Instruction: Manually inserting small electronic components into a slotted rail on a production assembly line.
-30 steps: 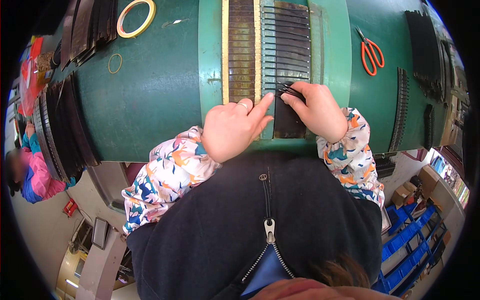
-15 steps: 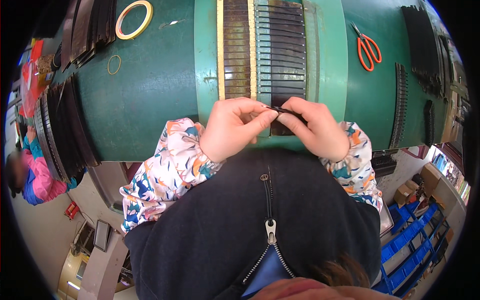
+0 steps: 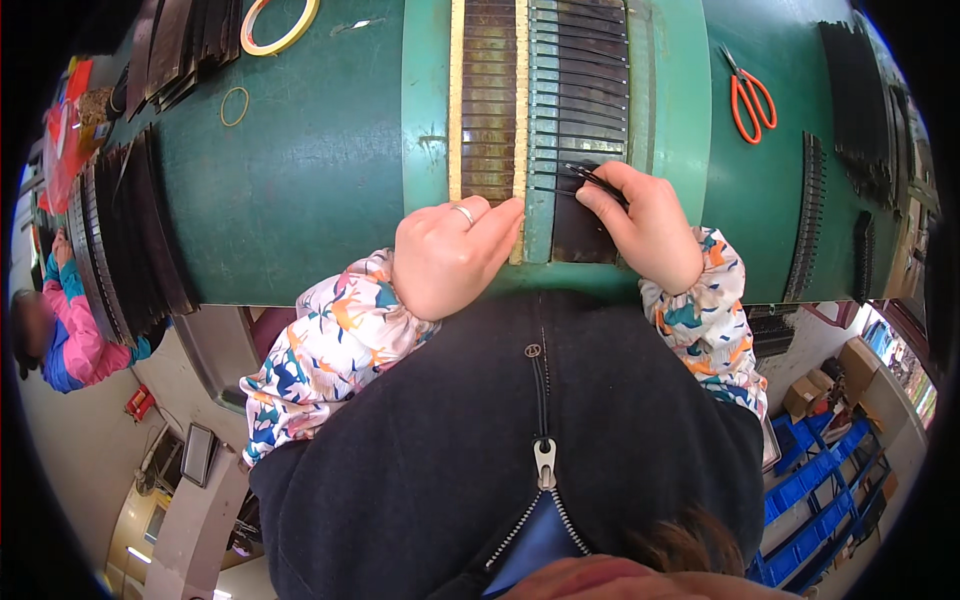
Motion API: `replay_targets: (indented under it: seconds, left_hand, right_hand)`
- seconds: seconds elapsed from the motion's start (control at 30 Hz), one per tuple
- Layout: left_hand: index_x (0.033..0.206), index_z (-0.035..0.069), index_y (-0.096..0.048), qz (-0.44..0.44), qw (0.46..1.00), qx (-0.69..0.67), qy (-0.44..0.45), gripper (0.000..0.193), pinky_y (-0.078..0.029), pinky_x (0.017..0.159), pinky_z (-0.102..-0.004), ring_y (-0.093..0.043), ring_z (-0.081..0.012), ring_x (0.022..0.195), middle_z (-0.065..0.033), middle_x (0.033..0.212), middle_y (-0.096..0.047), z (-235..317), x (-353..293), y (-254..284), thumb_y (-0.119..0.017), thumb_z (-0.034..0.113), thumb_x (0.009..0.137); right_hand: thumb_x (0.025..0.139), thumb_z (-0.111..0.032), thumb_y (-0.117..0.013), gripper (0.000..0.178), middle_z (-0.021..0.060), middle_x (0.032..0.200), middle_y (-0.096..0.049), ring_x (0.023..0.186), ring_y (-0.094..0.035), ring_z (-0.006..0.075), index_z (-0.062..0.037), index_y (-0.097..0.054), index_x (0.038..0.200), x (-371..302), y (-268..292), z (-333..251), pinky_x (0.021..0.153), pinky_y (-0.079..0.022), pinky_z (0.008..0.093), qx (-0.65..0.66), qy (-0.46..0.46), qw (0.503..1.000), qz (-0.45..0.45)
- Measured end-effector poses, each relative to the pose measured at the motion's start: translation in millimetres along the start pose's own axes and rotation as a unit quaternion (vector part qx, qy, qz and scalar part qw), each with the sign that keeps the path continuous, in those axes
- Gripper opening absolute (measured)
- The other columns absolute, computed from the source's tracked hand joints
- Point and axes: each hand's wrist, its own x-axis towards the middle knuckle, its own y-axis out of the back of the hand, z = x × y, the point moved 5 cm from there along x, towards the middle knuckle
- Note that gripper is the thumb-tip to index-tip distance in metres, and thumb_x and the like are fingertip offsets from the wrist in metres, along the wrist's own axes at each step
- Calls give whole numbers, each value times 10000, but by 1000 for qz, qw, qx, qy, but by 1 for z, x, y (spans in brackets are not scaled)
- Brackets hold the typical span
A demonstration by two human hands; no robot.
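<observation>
Right hand (image 3: 650, 228) pinched on bundle of thin black strips (image 3: 596, 182), their tips pointing up and left over dark panel (image 3: 582, 235)
Left hand (image 3: 450, 250) apart from right, fingers drawn together at lower end of yellow edge strip (image 3: 521, 110); cannot tell whether it grips anything
Row of laid black strips (image 3: 592, 86) just above hands, side by side across panel
Green counter (image 3: 310, 190) beneath; orange-handled scissors (image 3: 742, 90) to right, tape roll (image 3: 249, 38) and rubber band (image 3: 224, 112) to left
</observation>
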Motion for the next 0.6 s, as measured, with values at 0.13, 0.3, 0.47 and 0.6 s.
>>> replay_targets:
  seconds: [0.13, 0.3, 0.47, 0.6]
  left_hand:
    - [972, 109, -699, -24, 999, 31, -33, 226, -450, 481, -315, -555, -181, 512, -13, 648, -514, 2, -1, -6, -739, 151, 753]
    - [1080, 117, -690, -84, 992, 82, -38, 319, -446, 472, -314, -538, -172, 496, -13, 643, -499, 9, 4, -16, -719, 186, 769]
    - [1154, 123, -672, -89, 992, 86, -35, 385, -449, 473, -314, -527, -175, 493, -14, 641, -481, 6, 2, -21, -719, 165, 774]
    - [1118, 113, -682, -80, 992, 92, -29, 361, -446, 471, -312, -531, -170, 498, -11, 637, -482, 9, 5, -19, -728, 152, 762]
  right_hand:
    - [894, -140, -652, 197, 183, 735, -616, 614, -572, 252, 49, -617, 936, 2, -2, 3, 604, -473, 330, -23, -2, 1000, -4]
    - [898, -145, -645, 197, 179, 730, -613, 606, -568, 254, 48, -614, 923, 1, -1, 4, 593, -467, 331, -47, -15, 999, 12]
    - [904, -165, -626, 199, 199, 750, -626, 675, -597, 359, 32, -605, 911, -9, 26, 11, 603, -474, 395, -42, -59, 995, 75]
    - [907, -168, -616, 191, 209, 769, -631, 715, -609, 410, 22, -598, 915, -15, 22, 7, 614, -480, 424, 13, -44, 997, 59]
